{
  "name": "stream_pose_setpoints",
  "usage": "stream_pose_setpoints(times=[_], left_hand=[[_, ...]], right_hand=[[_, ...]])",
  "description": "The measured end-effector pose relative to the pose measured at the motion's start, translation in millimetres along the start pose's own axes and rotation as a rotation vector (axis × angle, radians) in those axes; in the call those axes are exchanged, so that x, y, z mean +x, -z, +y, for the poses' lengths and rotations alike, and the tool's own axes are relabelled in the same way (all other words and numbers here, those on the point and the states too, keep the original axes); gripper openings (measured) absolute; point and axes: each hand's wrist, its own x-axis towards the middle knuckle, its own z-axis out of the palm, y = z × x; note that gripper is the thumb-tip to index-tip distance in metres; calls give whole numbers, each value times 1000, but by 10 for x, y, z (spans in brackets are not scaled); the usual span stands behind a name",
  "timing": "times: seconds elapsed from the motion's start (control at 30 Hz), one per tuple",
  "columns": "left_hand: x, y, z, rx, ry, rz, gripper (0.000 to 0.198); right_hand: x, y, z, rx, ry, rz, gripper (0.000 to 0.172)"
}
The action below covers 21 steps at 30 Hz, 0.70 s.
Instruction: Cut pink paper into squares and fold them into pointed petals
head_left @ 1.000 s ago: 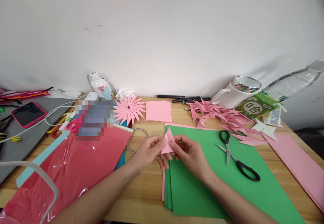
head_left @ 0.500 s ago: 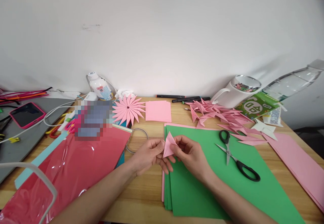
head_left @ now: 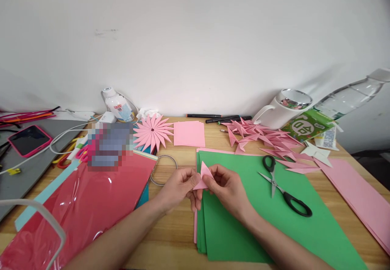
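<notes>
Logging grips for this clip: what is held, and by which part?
A folded pink paper: the left hand pinches its left edge, the right hand its right side; its upper tip is free.

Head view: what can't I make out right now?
In the head view:
Folded pink paper: partly covered by left hand and right hand.
Clear bottle: lower end behind green packet, cap cut by right edge.
Red packet: cut by bottom edge.
Pixelated patch: blurring hides what lies there.
</notes>
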Motion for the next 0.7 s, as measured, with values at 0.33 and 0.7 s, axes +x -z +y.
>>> stream_pose_setpoints(times=[0.33, 0.7], left_hand=[[18, 25, -35, -39, -38, -50, 36], [17, 63, -50, 140, -139, -87, 33]], right_hand=[[6, 15, -19, 12, -17, -12, 42], [-15, 38, -70, 42, 4, -62, 38]])
